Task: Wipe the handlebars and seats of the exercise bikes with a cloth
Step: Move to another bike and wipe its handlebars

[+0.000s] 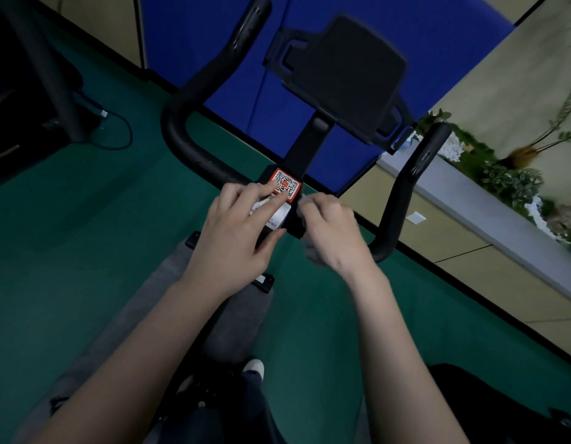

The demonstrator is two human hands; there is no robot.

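Currently, left of the red-bordered QR sticker (285, 184), the left hand (234, 233) rests with straight, spread fingers on the black curved handlebar (178, 129)'s centre clamp. Right of the sticker, the right hand (334, 229) curls around a pale crumpled cloth (305, 200). Rubbing could likely peel the sticker's edges.

Handlebars (181, 100) matt black; floor (69, 235) green carpet.
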